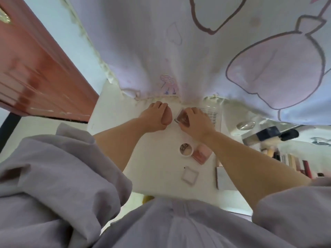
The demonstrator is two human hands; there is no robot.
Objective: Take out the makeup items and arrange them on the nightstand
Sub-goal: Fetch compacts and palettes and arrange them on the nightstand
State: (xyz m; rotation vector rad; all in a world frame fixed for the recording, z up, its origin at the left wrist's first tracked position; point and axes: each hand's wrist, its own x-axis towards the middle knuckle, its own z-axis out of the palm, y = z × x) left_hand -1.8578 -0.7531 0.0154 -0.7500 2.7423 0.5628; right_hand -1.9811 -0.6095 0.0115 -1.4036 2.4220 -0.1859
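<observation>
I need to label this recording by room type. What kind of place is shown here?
Probably a bedroom. A white nightstand stands against a cartoon-printed fabric, likely bedding, with a reddish wooden door beside it. Small makeup compacts lie on top, and the right hand holds a reddish compact.

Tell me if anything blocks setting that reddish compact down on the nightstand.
Nothing visible does. The right hand holds the reddish compact just over bare white nightstand. The round jar, pink case and square compact lie nearer the person.
</observation>
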